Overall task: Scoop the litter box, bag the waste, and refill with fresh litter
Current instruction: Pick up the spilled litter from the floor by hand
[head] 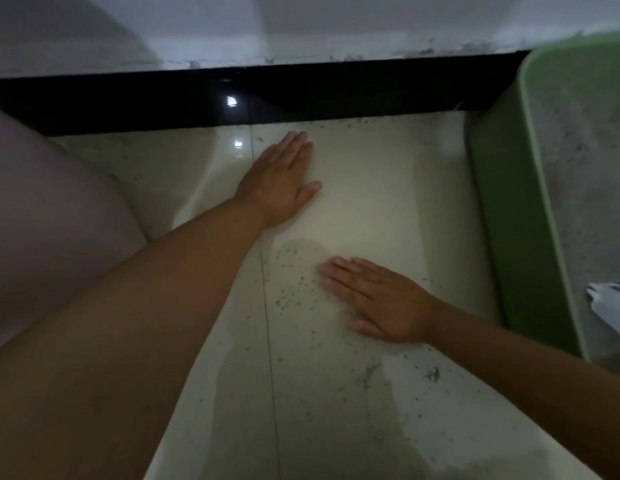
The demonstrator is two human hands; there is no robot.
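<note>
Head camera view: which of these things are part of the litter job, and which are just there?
Part of the job:
green litter box
grey litter inside it
white scoop in the box
scattered granules on the floor
left hand and right hand, both flat on the floor

Just there:
black skirting
white wall

- A home, at floor level beside a wall.
- Glossy pale floor tiles (364, 188) meet a black skirting strip (301, 95).
- A green litter box (509, 216) holds grey litter (585, 174).

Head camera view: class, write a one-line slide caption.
Both hands, left and right, lie flat on the litter-speckled floor beside the green litter box.
</note>
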